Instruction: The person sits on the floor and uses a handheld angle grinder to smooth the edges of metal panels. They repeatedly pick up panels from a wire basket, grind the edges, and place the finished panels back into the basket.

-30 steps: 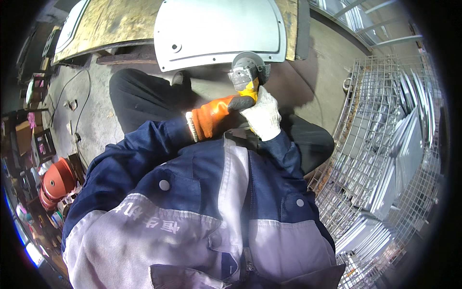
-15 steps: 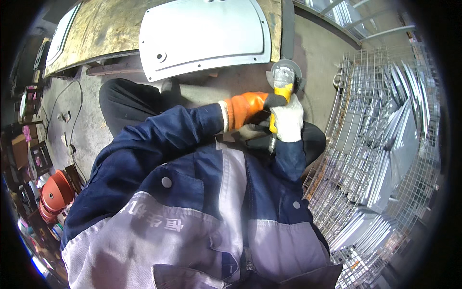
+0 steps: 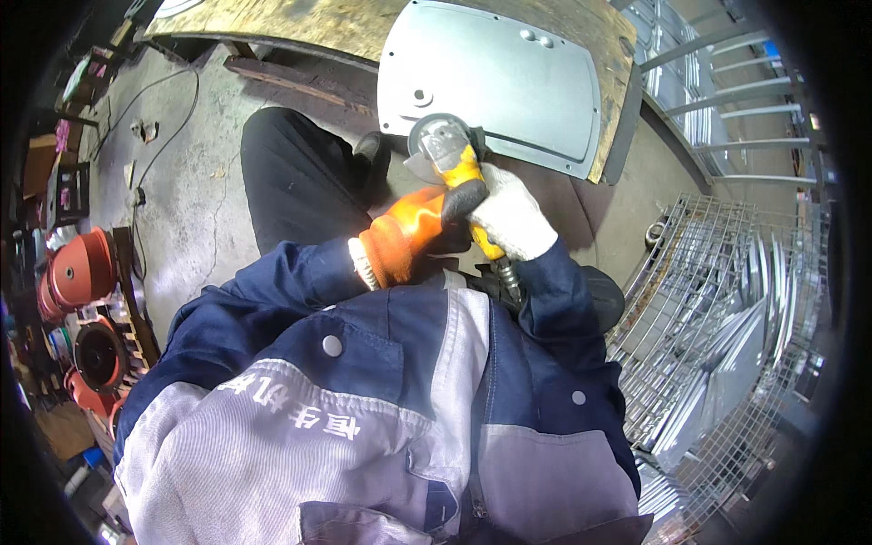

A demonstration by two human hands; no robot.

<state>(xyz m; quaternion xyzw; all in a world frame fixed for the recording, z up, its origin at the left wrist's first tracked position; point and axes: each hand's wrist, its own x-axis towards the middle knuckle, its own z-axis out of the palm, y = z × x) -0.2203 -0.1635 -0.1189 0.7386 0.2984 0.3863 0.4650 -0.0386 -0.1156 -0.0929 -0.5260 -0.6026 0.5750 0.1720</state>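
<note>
angle grinder point(image 3: 454, 168) sits at the centre of the view, held in both hands just above the person's lap, its disc end touching or just short of the lower edge of a grey metal panel point(image 3: 509, 82). the panel, wide with rounded corners and a few small holes, lies flat on a worn wooden bench point(image 3: 291, 27) at the top of the view. to the right stands a wire rack point(image 3: 727, 318) filled with stacked metal sheets. at the far left are orange pots point(image 3: 77, 268) on a cluttered floor.

compared with a second ago, the panel and bench now lie further right and the grinder has swung back from the right side to the panel's lower left edge, so the work seems to run along that edge.

the grinder's long axis runs from the person's chest up and slightly left, with the guarded disc pointing away toward the panel and the yellow handle end toward the body.

the left hand point(image 3: 409, 236), in an orange glove, has its grip clenched around the grinder's body. the right hand point(image 3: 510, 213), in a white glove, grasps the handle just behind it.
</note>
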